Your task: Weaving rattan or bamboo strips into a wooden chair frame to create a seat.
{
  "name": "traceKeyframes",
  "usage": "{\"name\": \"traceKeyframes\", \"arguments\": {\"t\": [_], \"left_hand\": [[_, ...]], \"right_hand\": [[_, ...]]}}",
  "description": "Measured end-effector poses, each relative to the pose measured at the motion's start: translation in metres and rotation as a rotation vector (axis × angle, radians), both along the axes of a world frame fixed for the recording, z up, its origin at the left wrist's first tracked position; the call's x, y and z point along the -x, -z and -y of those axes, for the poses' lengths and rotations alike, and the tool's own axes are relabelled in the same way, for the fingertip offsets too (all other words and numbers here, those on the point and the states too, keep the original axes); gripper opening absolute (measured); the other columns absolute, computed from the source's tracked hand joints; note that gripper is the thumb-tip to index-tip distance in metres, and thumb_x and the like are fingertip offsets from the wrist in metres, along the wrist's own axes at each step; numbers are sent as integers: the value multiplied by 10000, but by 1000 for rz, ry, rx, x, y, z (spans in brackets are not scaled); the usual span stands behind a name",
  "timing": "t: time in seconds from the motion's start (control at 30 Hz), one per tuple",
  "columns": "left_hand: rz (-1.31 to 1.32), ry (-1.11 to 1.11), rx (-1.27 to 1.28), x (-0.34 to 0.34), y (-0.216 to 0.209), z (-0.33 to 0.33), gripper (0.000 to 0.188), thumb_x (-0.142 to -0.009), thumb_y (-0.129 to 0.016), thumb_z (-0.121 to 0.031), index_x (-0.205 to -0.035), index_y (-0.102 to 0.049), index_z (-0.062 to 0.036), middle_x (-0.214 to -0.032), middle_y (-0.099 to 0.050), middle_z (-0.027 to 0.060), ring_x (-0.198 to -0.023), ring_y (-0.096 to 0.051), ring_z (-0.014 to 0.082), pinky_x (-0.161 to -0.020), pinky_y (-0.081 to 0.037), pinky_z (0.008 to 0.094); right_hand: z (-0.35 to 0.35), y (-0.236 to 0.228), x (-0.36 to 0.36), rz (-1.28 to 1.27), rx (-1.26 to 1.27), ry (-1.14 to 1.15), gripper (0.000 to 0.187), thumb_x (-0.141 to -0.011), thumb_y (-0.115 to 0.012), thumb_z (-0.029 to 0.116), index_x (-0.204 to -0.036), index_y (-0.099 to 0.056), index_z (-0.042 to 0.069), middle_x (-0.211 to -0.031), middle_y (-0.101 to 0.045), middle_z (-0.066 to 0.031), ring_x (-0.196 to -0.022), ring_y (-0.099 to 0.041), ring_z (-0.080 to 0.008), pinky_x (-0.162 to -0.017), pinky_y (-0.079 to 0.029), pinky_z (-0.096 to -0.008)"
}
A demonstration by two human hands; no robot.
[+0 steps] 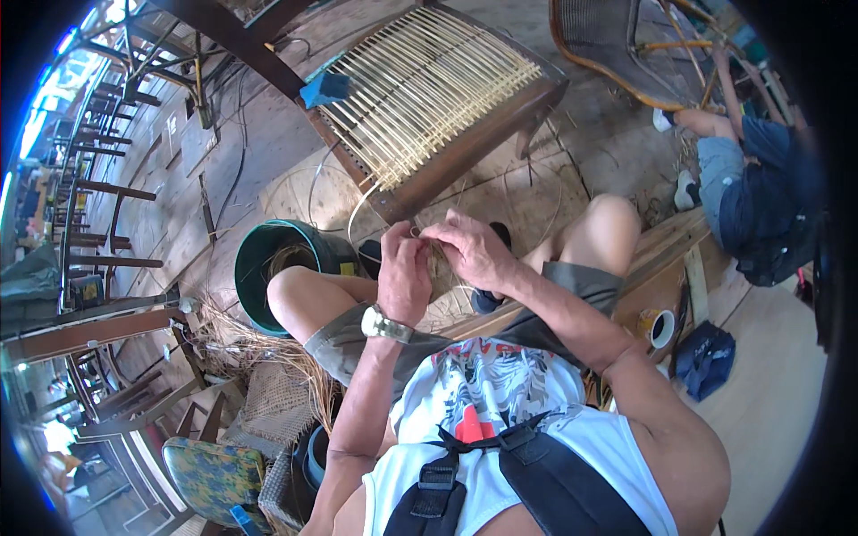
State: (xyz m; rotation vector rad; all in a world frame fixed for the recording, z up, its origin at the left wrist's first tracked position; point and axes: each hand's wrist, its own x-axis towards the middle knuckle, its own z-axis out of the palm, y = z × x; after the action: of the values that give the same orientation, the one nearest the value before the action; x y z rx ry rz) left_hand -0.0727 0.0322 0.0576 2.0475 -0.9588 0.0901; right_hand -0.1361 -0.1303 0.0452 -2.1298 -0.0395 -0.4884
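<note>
Close together in front of my knees, my left hand [404, 275] and my right hand [474, 255] are both closed, fingertips pinched on a thin pale cane strand. Most of that strand is hidden by the fingers. Just beyond them stands a dark wooden chair frame [474, 152], its near corner close to my fingertips. Pale cane strips [429, 76] run in rows across its seat, with crossing strips woven along the near edge. A loose cane end curls down from the seat's near left corner. On the seat's left rail sits a small blue block [324, 89]. My left wrist wears a watch [386, 323].
A green bucket [255, 322] with coiled strands inside stands by my left knee. Loose cane fibres [308, 366] lie left of me. At right are a mug [660, 328], a dark blue cloth [706, 359] and another seated person [751, 179]. A cane-backed chair [608, 45] stands far right.
</note>
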Motion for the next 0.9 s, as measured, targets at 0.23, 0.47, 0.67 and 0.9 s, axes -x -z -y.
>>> {"name": "traceKeyframes", "arguments": {"t": [0.23, 0.47, 0.67, 0.9], "left_hand": [[-937, 1, 326, 6, 14, -6, 148, -1050, -566, -130, -1101, -599, 5, -967, -718, 99, -846, -705, 166, -750, -583, 286], [-1219, -37, 440, 9, -1, -13, 234, -1044, -589, -150, -1187, -604, 35, -995, -703, 83, -901, -694, 143, -797, -603, 287], [-1151, 105, 307, 18, -12, -12, 214, -1037, -594, -113, -1203, -602, 21, -1021, -703, 78, -896, -687, 134, -826, -575, 272], [-411, 6, -46, 18, -14, -8, 127, -945, -635, 4, -1070, -618, 13, -1087, -691, 129, -885, -692, 216, -810, -564, 310]], "right_hand": [[3, -2, 12, -187, -169, -109, 122, -918, -669, 48, -1031, -708, 24, -904, -644, -93, -818, -654, -239, -723, -530, -363], [-6, -6, 18, -471, -842, -49, 164, -987, -686, 187, -988, -735, 31, -872, -698, 13, -741, -584, -63, -670, -475, -230], [10, -2, 25, -582, -1049, -64, 188, -950, -717, 211, -1045, -752, 52, -892, -704, 14, -781, -598, -44, -695, -472, -199], [10, -13, 22, -597, -919, 21, 148, -955, -692, 180, -1012, -752, 56, -835, -682, 29, -763, -581, -40, -641, -457, -218]]}}
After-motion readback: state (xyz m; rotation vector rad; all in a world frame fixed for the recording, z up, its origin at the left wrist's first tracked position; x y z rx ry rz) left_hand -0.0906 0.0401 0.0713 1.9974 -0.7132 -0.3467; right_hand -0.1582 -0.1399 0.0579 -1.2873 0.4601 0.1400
